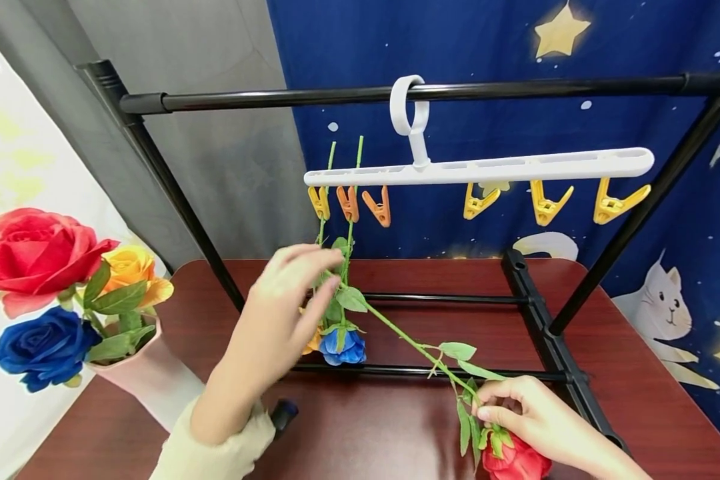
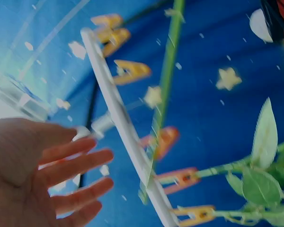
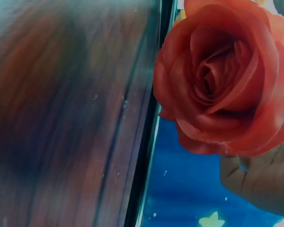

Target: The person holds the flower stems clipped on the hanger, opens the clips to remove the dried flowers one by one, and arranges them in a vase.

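Observation:
A red artificial rose (image 1: 516, 459) hangs low at the front right, its green stem (image 1: 401, 331) slanting up to the left. My right hand (image 1: 531, 417) pinches that stem just above the bloom; in the right wrist view the rose head (image 3: 222, 80) covers most of the hand. My left hand (image 1: 288, 307) is raised near the stem's other end. In the left wrist view its fingers are spread and loosely bent, apart from the stem. Above them is a white hanger (image 1: 480, 171) with clips. A yellow clip (image 1: 319, 203) and an orange clip (image 1: 348, 203) hold stems, with a blue rose (image 1: 343, 345) upside down.
The hanger hooks over a black rack bar (image 1: 276, 99). An orange clip (image 1: 379, 207) and several yellow clips hang without flowers. At left, a pinkish-white vase (image 1: 156, 380) holds red, yellow and blue roses. The rack's black base (image 1: 546, 333) stands on the reddish-brown table (image 1: 360, 427).

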`<state>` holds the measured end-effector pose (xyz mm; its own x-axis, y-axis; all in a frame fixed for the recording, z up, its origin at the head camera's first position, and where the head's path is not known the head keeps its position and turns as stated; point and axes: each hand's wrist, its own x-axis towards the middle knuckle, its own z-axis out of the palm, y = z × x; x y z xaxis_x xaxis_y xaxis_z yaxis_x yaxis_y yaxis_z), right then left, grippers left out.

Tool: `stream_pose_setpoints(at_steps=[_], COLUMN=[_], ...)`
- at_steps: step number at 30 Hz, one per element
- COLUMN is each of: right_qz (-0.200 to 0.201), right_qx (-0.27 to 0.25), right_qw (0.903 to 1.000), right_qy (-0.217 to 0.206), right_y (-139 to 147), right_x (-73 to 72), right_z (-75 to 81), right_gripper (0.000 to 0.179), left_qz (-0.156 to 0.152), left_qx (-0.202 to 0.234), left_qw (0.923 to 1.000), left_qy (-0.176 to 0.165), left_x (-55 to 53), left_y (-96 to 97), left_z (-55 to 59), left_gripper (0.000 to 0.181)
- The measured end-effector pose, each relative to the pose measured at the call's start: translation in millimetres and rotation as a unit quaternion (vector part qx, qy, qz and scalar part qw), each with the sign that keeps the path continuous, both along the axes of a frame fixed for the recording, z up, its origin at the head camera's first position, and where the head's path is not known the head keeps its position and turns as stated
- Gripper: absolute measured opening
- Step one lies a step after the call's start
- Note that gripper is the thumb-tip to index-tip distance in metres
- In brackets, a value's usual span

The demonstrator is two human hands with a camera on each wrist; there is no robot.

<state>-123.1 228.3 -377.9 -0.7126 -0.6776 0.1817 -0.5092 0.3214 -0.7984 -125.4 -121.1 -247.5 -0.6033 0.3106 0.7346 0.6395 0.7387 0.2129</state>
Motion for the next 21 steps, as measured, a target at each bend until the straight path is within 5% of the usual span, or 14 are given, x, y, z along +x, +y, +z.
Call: stream_pose_setpoints(at_steps=[4,7,13,21], right_qz=[0.027,0.049,0.079,0.094], right_qx=[-0.013,-0.023,-0.039,-0.033], right_qw=[0.9995,0.9985,0.996,0.995], right_qy=[0.002,0.001,-0.014,-0.01], right_y=[-12,-22,-34,-41], right_x=[-1.9,-3.1,-3.6,-6.1], right_z=[6.3,10.2,16.2,22.9], right_gripper=[0.014,0.013,0.012,0.012], left_qz=[-0.09,-0.127,-0.14,-0.128], left_qx=[-0.094,-0.156,-0.239,-0.259], left_qw=[0.9913,0.9785,0.9597,0.9561], left_qy=[0.021,0.043,0.049,0.049], left_x=[21.6,29.0,33.3,26.6], left_y=[11.0,22.0,35.3,35.3], left_z=[-11.3,-23.4,-43.4,-48.5], left_gripper=[0.017,0.014,0.014,0.018])
